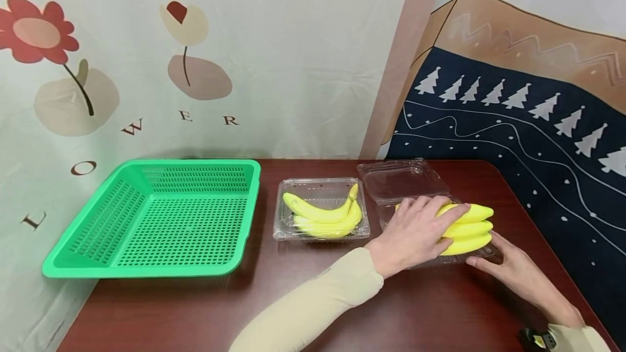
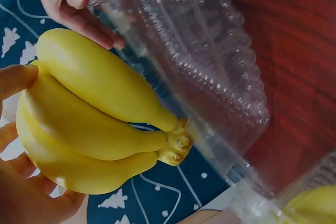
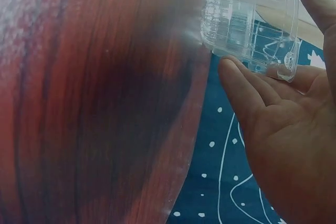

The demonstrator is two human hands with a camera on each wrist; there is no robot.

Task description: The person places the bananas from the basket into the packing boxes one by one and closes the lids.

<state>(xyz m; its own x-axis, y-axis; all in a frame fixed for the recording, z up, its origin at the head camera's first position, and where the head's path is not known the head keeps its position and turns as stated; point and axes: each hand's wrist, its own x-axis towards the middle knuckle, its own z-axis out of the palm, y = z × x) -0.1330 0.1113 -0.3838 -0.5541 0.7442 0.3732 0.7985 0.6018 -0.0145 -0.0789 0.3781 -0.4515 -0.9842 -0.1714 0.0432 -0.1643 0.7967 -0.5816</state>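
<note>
My left hand [image 1: 415, 230] grips a bunch of yellow bananas [image 1: 467, 230] above a clear plastic clamshell container [image 1: 386, 211]. In the left wrist view, its fingers spread around the rounded ends of the bananas [image 2: 94, 114], and the joined stem points toward the container wall [image 2: 199, 51]. My right hand [image 1: 523, 273] holds the right end of that container, its thumb and fingers apart around the corner. The right wrist view shows fingers [image 3: 241, 87] against the clear plastic [image 3: 252, 30]. The container's lid [image 1: 403, 181] lies folded back, and the bananas and left hand hide much of the base.
Left of the hands stands a closed clear container [image 1: 281, 227] with yellow bananas [image 1: 327, 219] inside. A green perforated basket [image 1: 186, 271] occupies the table's left. The dark red table [image 1: 415, 308] meets a printed cloth [image 1: 303, 69] behind and a navy one [image 1: 538, 178] at right.
</note>
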